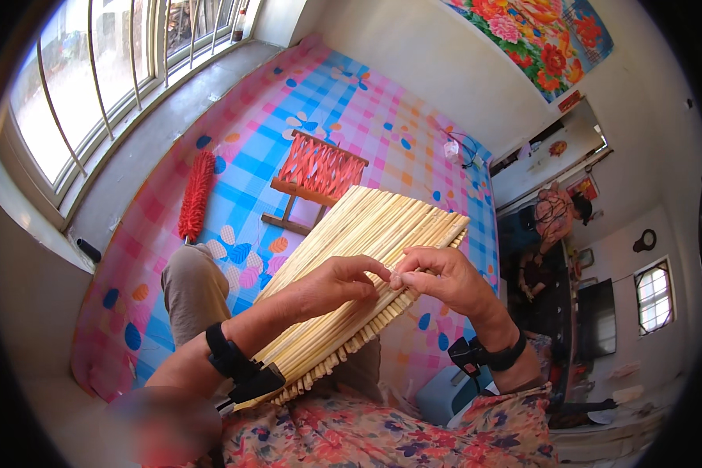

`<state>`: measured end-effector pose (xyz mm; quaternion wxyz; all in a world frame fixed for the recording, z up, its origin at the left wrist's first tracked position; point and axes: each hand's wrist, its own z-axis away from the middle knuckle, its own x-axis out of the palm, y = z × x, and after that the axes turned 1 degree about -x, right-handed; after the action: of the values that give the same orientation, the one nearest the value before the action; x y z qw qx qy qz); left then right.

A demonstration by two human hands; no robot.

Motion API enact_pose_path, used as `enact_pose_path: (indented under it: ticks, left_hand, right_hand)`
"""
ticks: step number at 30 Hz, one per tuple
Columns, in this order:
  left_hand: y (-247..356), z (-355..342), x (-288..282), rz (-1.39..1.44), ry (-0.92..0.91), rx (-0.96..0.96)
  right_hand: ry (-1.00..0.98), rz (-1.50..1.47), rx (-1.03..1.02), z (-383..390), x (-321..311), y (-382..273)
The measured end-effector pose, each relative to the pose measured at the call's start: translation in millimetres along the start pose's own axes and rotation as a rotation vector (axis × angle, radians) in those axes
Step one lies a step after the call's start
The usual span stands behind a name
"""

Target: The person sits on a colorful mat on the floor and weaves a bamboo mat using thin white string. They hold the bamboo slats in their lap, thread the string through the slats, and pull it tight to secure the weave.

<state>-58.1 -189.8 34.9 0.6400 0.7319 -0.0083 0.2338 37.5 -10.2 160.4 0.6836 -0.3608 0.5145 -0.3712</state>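
Across my lap lies a slanted mat of pale straw-coloured sticks point(335, 242), bundled side by side. My left hand point(343, 281) is over it with fingers curled, the index finger reaching to the mat's right edge. My right hand point(437, 277) pinches at that edge, thumb and forefinger meeting my left fingertips around a small pale bit, too small to make out. Both wrists wear black straps. Beyond the mat stands a low wooden stool point(320, 168) with red woven straps.
A red fluffy duster point(196, 195) lies left on the checked floor covering point(257, 117), below a barred window. A grey-blue container point(437, 394) sits by my right side. A cord lies near the back wall. Other people point(554, 214) are at the far right, near a dark screen.
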Motion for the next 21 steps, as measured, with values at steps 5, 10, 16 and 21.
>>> enact_pose_path:
  ticks: [5, 10, 16, 21]
  left_hand:
    - [4.3, -6.8, 8.8, -0.087, 0.038, 0.027]
    - [-0.7, -9.0, 11.8, -0.105, 0.050, 0.068]
    - [6.0, -11.5, 18.2, -0.060, 0.058, 0.020]
    - [11.0, -7.4, 15.6, 0.048, -0.015, -0.008]
  right_hand:
    - [-0.009, -0.069, 0.048, -0.4, 1.0, -2.3]
    - [0.005, -0.072, 0.046, 0.1, 3.7, 3.2]
    - [0.047, -0.030, 0.006, -0.7, 6.5, 2.9]
    - [0.147, -0.104, -0.003, -7.8, 7.3, 8.4]
